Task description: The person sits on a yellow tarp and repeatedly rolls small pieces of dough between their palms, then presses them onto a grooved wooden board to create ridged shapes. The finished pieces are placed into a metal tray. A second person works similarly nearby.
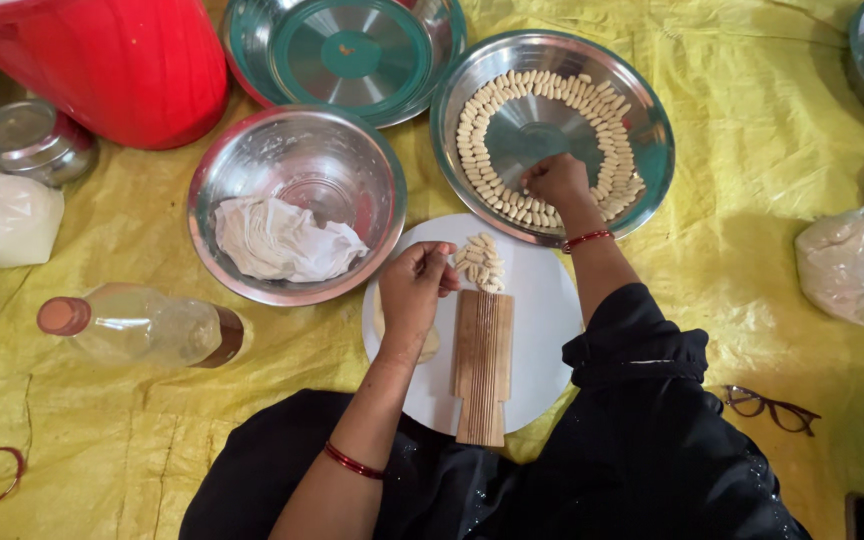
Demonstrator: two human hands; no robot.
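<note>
Board: ridged wooden paddle lies on round white plate, overhanging its near edge.
Left hand: at the board's far end, pinching a dough piece.
Right hand: beyond the board, fingers closed on a piece inside the round steel tray.

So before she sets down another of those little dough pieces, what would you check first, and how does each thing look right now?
1. Right hand over the steel plate of shaped pieces: ok.
2. Room on that plate: ok, bare centre.
3. Piece held in the right hand: cannot tell, fingers curled.
4. Left hand beside the loose pile on the white plate: ok.
5. Ridged wooden board flat on the white plate: ok.
6. Dough lump for more: cannot tell, mostly hidden.
</note>
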